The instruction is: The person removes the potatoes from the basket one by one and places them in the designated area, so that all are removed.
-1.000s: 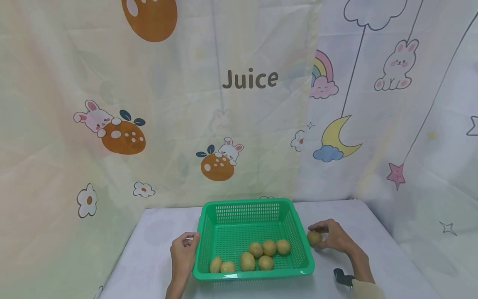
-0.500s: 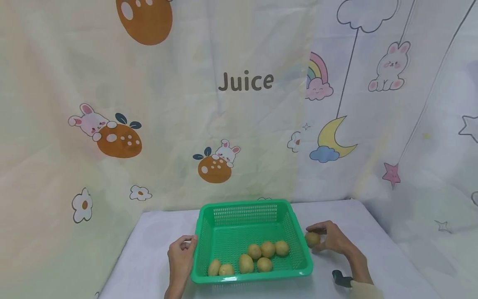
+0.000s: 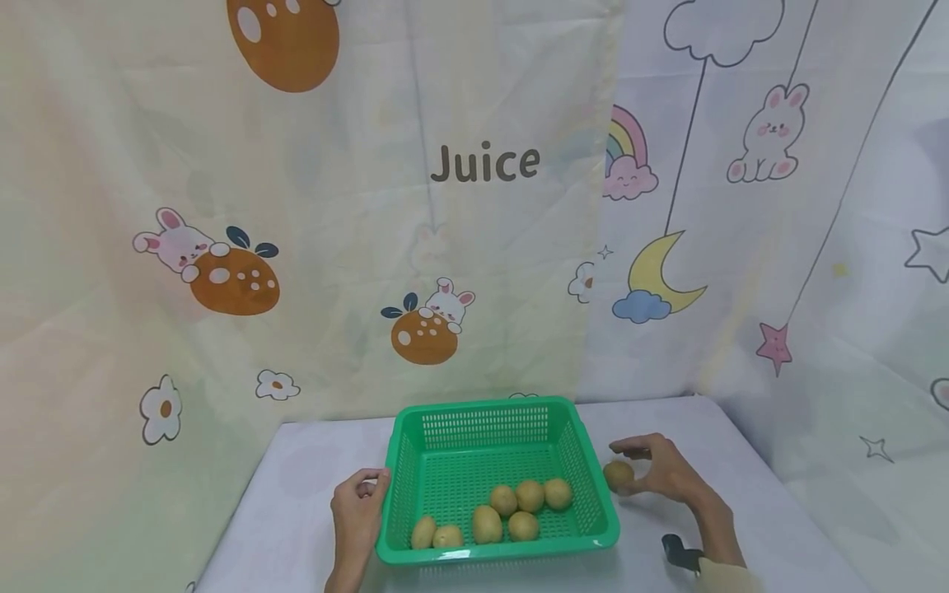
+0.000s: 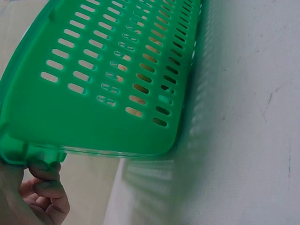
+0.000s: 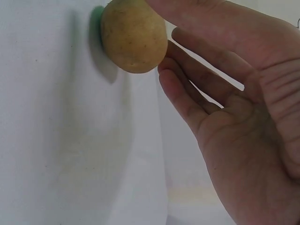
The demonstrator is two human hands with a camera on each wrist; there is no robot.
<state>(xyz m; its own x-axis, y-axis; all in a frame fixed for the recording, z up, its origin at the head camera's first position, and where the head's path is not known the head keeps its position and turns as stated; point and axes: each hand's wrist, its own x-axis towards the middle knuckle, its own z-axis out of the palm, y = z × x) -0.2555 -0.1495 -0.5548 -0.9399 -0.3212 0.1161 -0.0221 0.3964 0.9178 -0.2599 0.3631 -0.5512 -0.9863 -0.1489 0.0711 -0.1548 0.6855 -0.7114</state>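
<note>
A green slotted basket (image 3: 482, 428) stands on the white table and holds several potatoes (image 3: 530, 496) near its front wall. My left hand (image 3: 359, 501) grips the basket's left rim; in the left wrist view its curled fingers (image 4: 43, 191) sit under the rim of the basket (image 4: 93, 117). One more potato (image 3: 618, 474) lies on the table just right of the basket. My right hand (image 3: 654, 469) is beside it, palm open. In the right wrist view its straight fingers (image 5: 187, 93) touch the side of the potato (image 5: 133, 37), with the thumb above it.
The white table (image 3: 296, 494) ends at a cartoon-print curtain (image 3: 474, 247) close behind the basket. A black wrist-mounted device (image 3: 680, 550) shows at my right forearm. Bare cloth (image 5: 70, 140) lies around the loose potato.
The view has drifted slightly left. Both hands, the basket and the loose potato stay where they were.
</note>
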